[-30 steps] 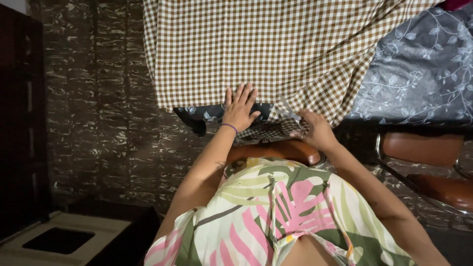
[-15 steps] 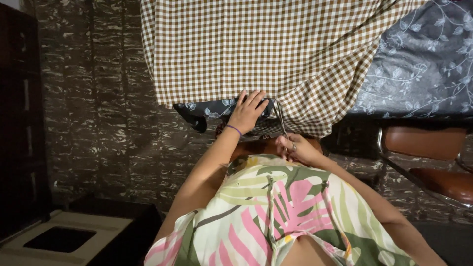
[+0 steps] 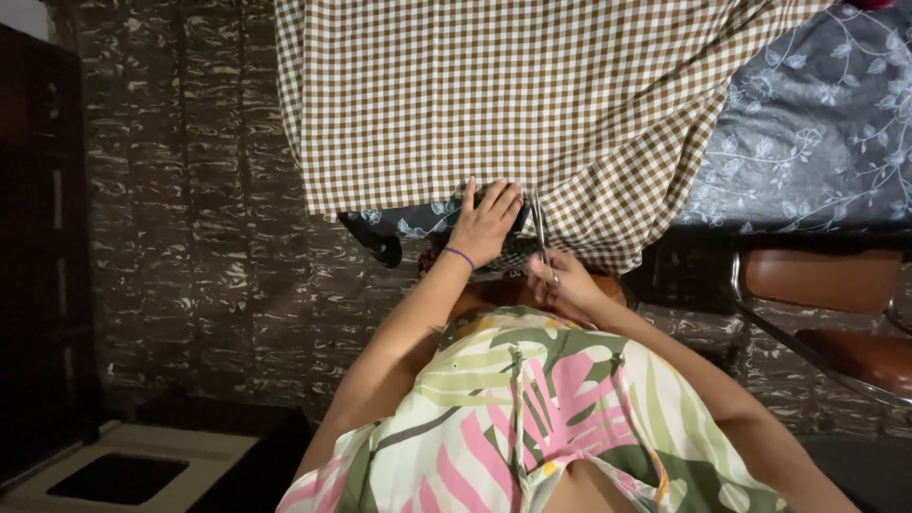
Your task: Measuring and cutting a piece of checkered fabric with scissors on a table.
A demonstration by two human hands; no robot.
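A brown-and-white checked cloth (image 3: 513, 95) lies spread over a bed covered with a grey floral sheet (image 3: 817, 142). My left hand (image 3: 484, 223), with a purple band at the wrist, rests flat on the cloth's near edge, fingers apart. My right hand (image 3: 560, 280) grips a pair of metal scissors (image 3: 539, 223), whose blades point up into the cloth's edge just right of my left hand. My lap, in a leaf-print garment (image 3: 532, 418), fills the lower middle.
A brown chair with a metal frame (image 3: 817, 304) stands at the right. Dark patterned floor tiles (image 3: 190, 237) cover the left. A dark cabinet (image 3: 38, 247) and a pale tray-like slab (image 3: 123, 465) sit at the far left.
My right hand left the cloth's edge, drew back toward my lap and now holds scissors up at the cloth. My left hand shifted slightly and stays flat on the edge.
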